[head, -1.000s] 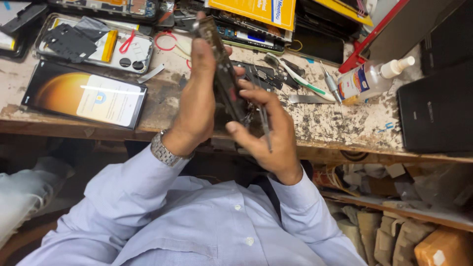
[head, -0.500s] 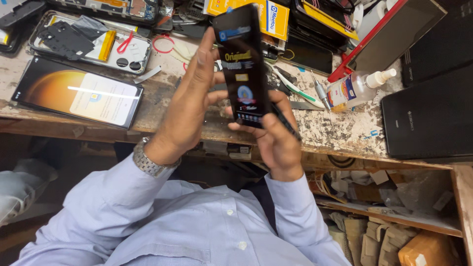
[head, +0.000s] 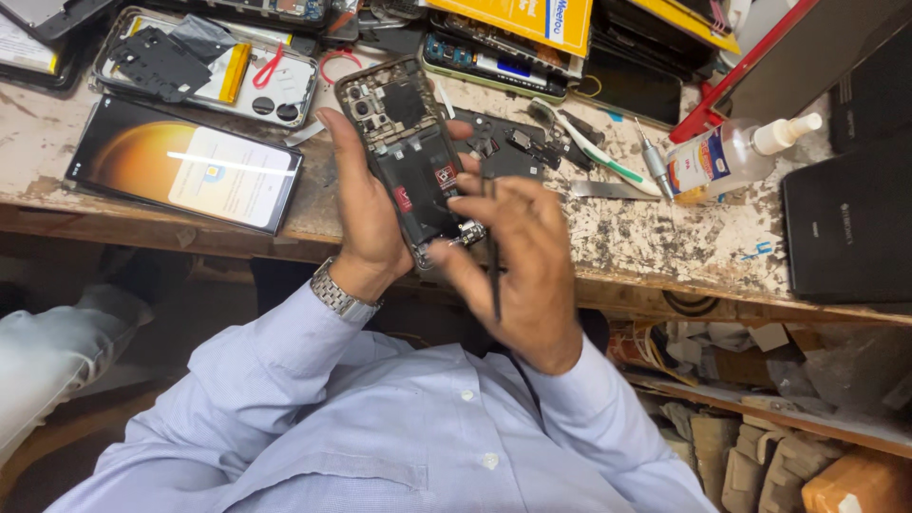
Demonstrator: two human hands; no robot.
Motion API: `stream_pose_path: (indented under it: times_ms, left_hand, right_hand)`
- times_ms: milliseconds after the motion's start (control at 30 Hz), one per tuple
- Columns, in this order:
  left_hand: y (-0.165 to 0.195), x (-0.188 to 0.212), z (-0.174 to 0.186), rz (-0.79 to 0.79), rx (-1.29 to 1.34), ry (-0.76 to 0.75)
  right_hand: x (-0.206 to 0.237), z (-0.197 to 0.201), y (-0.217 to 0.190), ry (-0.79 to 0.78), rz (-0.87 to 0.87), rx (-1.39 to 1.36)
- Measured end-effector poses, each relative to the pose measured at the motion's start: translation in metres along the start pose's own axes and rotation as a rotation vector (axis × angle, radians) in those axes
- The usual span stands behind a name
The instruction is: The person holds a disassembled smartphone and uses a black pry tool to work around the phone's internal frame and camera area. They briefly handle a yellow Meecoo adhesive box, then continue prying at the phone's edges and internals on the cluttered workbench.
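My left hand (head: 366, 204) grips an opened phone (head: 408, 152) with its back cover off, so the black inner parts and camera modules face me. It is held over the front edge of the worn workbench (head: 655, 237). My right hand (head: 518, 252) rests against the phone's lower end, fingertips on the internals, with a thin dark tool (head: 494, 275) held between its fingers and pointing down. I wear a light blue shirt and a metal wristwatch (head: 342, 294).
A lit phone (head: 185, 161) lies screen-up at the left. Behind it sits another opened phone (head: 209, 62) with loose parts. Tweezers, a screwdriver (head: 651, 161) and a clear pump bottle (head: 727, 152) lie to the right, a black case (head: 845, 223) further right. Cluttered shelves below.
The phone has been turned over: half a second ago its lit screen faced me, now its open back does. It also sits lower, nearer the bench.
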State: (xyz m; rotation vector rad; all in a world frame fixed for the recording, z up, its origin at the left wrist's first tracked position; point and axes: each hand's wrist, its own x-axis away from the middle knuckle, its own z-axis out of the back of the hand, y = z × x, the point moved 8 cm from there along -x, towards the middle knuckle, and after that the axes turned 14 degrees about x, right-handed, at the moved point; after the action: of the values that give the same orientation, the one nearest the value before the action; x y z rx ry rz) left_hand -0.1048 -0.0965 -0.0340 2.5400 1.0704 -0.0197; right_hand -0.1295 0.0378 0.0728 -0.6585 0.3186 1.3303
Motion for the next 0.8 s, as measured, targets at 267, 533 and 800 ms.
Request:
stream_pose_path:
  times_ms: [267,533,800]
  left_hand:
    - [-0.015,0.009,0.017,0.041,0.07,-0.086]
    - [-0.013,0.007,0.013,0.104,-0.054,-0.116]
    - [-0.018,0.008,0.02,0.085,-0.1,-0.072]
  right_hand:
    - [-0.04,-0.019,0.008,0.004,0.206,-0.139]
    - [-0.052,-0.03,-0.002,-0.011,0.24,-0.062]
    - [-0.056,-0.029,0.007,-0.116,0.291,-0.128]
